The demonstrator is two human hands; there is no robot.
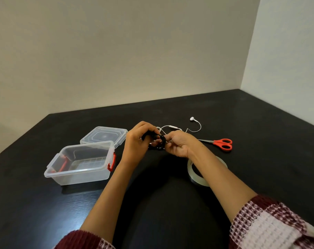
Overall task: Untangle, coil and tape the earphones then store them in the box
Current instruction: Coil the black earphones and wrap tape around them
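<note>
Right between the two hands sat the black earphones, wound into a small coil and held just above the table, near its middle. The left hand had its fingers curled over one side of the coil, covering much of it; only a dark ring and a few loops showed past the knuckles. The right hand met the coil's other side with fingers bent inward, pinching its edge, though the fingertips themselves were turned away and hard to make out. No earbuds or plug could be picked out in the black bundle.

Just behind the hands lay the white earphones, loose on the table; one bud showed at the far end of a curved lead, and the rest of the cord ran out of sight behind the hands.

To the right lay scissors with red handles. Nearer, a roll of clear tape lay flat, partly hidden under the right forearm. To the left stood the clear box with red latches, open — whether the pale line inside it was a cord or a reflection could not be told. Its lid lay just behind it.

Patterned maroon-and-white sleeves were cut off by the bottom edge.
</note>
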